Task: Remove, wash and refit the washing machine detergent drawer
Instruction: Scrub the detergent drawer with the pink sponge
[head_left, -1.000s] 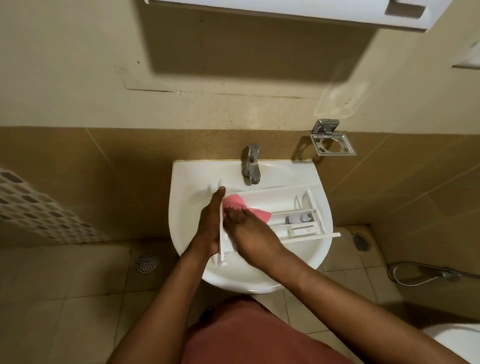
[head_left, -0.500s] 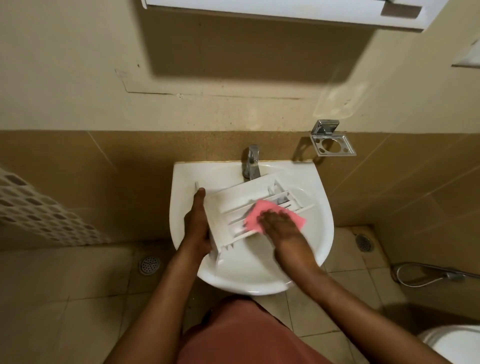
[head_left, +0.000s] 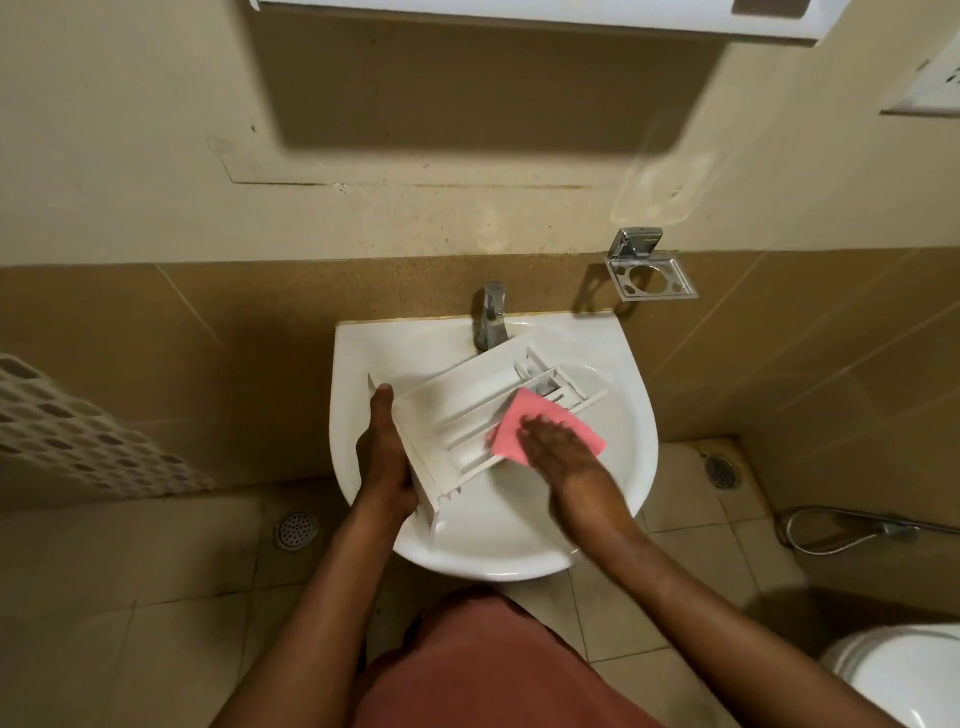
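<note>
Over the last second the detergent drawer (head_left: 457, 402) has swung round in the sink (head_left: 631, 467). Its far end, which pointed to 3 o'clock, now points to about 2 o'clock, close to the tap (head_left: 492, 317). The right hand (head_left: 558, 449) and the pink cloth (head_left: 519, 422) have slid away from the left hand (head_left: 387, 457), toward 3 o'clock along the drawer, and its fingers now lie flat on the cloth. The left hand has shifted slightly toward 9 o'clock.

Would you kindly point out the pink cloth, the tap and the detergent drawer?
pink cloth (head_left: 513, 418), head view, bare upper-left part.
tap (head_left: 492, 314), head view, upright body.
detergent drawer (head_left: 452, 408), head view, flat middle wall.
</note>
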